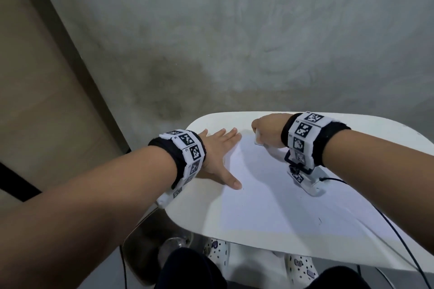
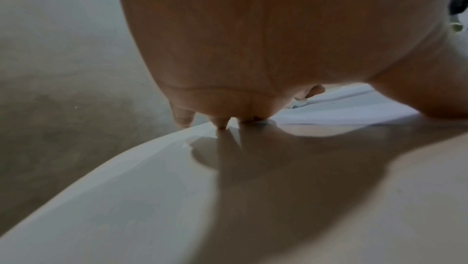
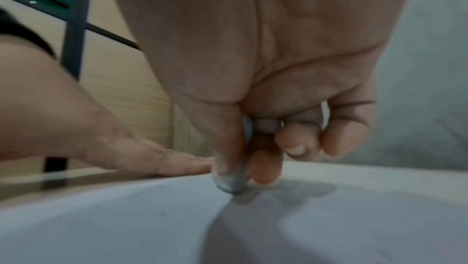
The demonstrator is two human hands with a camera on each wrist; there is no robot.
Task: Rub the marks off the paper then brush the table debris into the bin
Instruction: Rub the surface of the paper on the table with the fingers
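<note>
A white sheet of paper [image 1: 270, 190] lies on the white table [image 1: 192, 213], with a small dark mark [image 1: 319, 220] near its right edge. My left hand [image 1: 218, 148] lies flat, fingers spread, pressing the paper's left edge down. My right hand [image 1: 264, 130] pinches a white eraser [image 1: 258, 138] between thumb and fingers at the paper's far edge. In the right wrist view the eraser [image 3: 236, 183] tip touches the paper [image 3: 126, 218], beside the left hand's thumb [image 3: 177, 162]. The left wrist view has the left hand's fingertips [image 2: 221, 123] on the table [image 2: 152, 198].
A black cable [image 1: 399, 237] runs from the right wrist camera across the table's right side. Under the table edge I see feet in spotted white clogs [image 1: 217, 251] and a metallic bin [image 1: 150, 241] at the lower left. A grey concrete wall stands behind.
</note>
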